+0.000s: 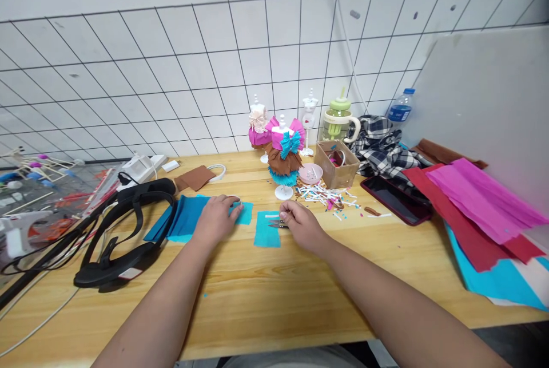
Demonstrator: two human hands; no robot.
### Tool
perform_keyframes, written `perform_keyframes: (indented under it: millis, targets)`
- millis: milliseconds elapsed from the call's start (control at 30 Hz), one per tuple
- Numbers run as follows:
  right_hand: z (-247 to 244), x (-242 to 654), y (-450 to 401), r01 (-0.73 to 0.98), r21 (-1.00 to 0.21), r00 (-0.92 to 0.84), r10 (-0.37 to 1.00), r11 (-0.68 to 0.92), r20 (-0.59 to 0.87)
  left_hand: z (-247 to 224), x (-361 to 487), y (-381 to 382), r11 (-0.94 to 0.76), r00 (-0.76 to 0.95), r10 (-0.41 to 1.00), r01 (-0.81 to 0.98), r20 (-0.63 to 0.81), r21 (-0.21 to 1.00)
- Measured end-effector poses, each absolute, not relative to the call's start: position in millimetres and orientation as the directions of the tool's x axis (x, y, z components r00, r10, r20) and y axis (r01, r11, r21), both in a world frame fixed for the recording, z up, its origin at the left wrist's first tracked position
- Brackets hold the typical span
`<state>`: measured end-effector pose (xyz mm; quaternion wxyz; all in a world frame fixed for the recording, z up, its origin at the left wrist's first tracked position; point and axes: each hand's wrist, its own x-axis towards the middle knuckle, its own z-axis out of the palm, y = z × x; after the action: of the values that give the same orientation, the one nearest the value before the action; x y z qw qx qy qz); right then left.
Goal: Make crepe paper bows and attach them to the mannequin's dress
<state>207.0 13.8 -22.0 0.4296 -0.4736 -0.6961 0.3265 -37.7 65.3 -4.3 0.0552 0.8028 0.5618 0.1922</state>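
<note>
My left hand rests on blue crepe paper, its fingers loosely spread and its thumb apart. Part of the paper is hidden under the palm, and a lighter blue piece sticks out past the fingers. In my right hand is a small pair of thread snips, gripped between thumb and fingers with the blades pointing left. Beneath the blades lies a cut blue crepe paper piece with a narrow white strip near its top. Just beyond stands a mini dress form dressed in pink, brown and blue paper.
Paper scraps are scattered beside a pink bowl and a cardboard box. A black headset and cables occupy the left. On the right are a phone and stacked crepe paper sheets. A green-lidded jug stands behind.
</note>
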Motion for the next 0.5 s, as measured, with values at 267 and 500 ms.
perform_keyframes:
  millis: [267,500]
  targets:
    - [-23,207,15,0.402,-0.86,-0.226,0.945,0.313,0.239,9,7,38,-0.53,0.546,0.819,0.602,0.176,0.598]
    - [-23,208,17,0.434,-0.859,-0.187,0.96,0.27,0.207,10,12,33,-0.58,0.587,0.776,0.519,0.23,0.628]
